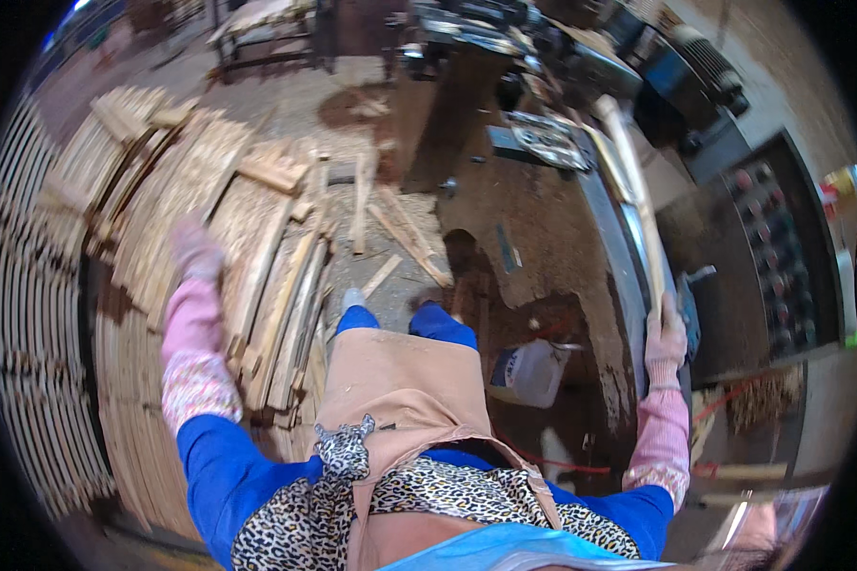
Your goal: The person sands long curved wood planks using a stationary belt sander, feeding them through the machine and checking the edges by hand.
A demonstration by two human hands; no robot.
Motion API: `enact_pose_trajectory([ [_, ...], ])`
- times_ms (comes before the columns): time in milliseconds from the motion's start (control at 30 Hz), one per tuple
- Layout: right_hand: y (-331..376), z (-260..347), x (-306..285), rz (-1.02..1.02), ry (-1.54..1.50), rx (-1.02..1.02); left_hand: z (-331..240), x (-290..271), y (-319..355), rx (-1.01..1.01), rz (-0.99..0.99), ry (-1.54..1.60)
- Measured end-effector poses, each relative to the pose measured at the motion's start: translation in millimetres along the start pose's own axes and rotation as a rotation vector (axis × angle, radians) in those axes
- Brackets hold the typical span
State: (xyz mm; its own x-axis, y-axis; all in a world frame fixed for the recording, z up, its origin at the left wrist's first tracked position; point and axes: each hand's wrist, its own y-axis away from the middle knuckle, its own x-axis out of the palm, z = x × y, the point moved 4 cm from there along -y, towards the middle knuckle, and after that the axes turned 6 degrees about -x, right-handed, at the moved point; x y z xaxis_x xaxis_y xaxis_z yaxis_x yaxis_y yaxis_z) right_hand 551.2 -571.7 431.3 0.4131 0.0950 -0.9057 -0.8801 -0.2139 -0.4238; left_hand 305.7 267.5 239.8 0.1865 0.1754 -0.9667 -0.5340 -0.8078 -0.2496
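My right hand (667, 344), in a light glove, is closed around the near end of a long pale wooden strip (637, 186). The strip runs forward along the right edge of a brown machine table (552, 214). Out to the left, my left hand (196, 249), also gloved, is smeared by motion over a big stack of wooden boards (167, 205). Whether its fingers touch a board cannot be made out. Several loose strips (290, 305) lie beside that stack, nearest my legs.
A control panel with rows of knobs (767, 252) stands at the right, with a motor (707, 62) beyond. A whitish plastic jug (533, 373) is right of my knees. Offcuts (405, 238) litter the floor ahead. Slatted stacks (33, 314) line the far left.
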Motion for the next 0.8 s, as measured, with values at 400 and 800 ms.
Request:
enact_pose_trajectory([
  [400, 17.9, 2.3, -30.4, -0.096, 0.086, -0.342, 24.9, -2.5, -8.4, -0.257, 0.241, -0.184],
  [800, -104.1, 253.8, 42.9, 0.278, -0.852, -0.537, -237.8, -123.2, 69.7, -0.233, 0.447, 1.726],
])
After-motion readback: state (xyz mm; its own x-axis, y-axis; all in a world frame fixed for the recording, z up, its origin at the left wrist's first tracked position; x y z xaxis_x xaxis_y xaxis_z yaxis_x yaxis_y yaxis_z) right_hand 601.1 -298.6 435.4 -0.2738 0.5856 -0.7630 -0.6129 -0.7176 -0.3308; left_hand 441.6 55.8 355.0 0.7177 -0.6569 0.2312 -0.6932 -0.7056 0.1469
